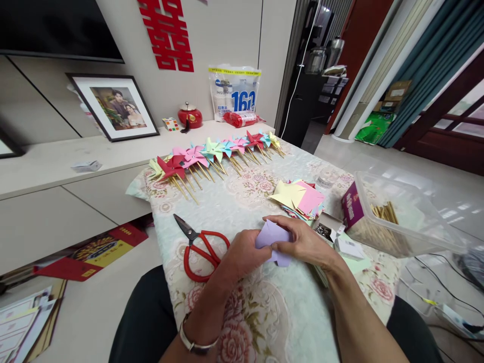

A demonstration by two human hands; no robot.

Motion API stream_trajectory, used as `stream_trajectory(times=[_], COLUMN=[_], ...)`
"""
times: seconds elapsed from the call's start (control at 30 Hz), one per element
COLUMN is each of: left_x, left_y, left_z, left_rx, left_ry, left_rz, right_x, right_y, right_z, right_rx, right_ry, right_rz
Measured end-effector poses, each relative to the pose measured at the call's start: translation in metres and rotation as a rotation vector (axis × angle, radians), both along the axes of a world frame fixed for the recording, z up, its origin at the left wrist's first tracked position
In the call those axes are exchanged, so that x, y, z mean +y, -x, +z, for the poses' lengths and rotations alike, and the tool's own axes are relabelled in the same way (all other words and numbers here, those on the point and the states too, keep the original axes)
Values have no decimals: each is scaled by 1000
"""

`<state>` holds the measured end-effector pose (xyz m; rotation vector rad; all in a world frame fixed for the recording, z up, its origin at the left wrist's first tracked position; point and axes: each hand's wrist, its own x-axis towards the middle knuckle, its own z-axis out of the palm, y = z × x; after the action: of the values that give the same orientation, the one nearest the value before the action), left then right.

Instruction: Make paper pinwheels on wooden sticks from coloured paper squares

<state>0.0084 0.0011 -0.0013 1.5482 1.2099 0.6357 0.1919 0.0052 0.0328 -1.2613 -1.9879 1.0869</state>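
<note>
The left hand (247,252) and the right hand (302,239) met just right of the middle of the frame, pinching a piece of purple paper (275,239) between thumbs and fingers. The paper was held above the flowered tablecloth (302,312), its top corner pointing upward and its sides curved inward; how far it was folded could not be told, since the fingers hid its edges. A bracelet (198,347) circled the left wrist at the lower middle. Left of the hands lay red-handled scissors (193,237), blades toward the upper left and handle loops near the left forearm. Beyond the right hand sat a stack of coloured paper (289,194), a pale yellow cut piece and a pink square on top. Beside the right wrist stood a small box of metal pieces (323,231), with a white box (348,248) next to it. At the right of the frame a clear plastic bin (412,201) contained wooden sticks (385,213). Across the upper middle, a row of pinwheels (214,149) in red, pink, green, blue and yellow lay along the far edge of the table, sticks toward the person. Behind them, on a pale cabinet, were a framed picture (121,107), a red jar (190,117) and a plastic bag (234,93).
</note>
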Motion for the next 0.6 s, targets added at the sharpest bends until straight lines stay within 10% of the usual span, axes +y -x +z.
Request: stream_trajectory(times=[0.33,0.6], left_x=[0,-3], left_y=[0,-10], left_z=[15,12], left_rx=[-641,-881], left_ry=[157,221], left_rz=[388,280], right_x=[7,4], right_y=[6,35], right_z=[-13,-20], right_rx=[504,806], right_ry=[134,180], right_rz=[-357,-445])
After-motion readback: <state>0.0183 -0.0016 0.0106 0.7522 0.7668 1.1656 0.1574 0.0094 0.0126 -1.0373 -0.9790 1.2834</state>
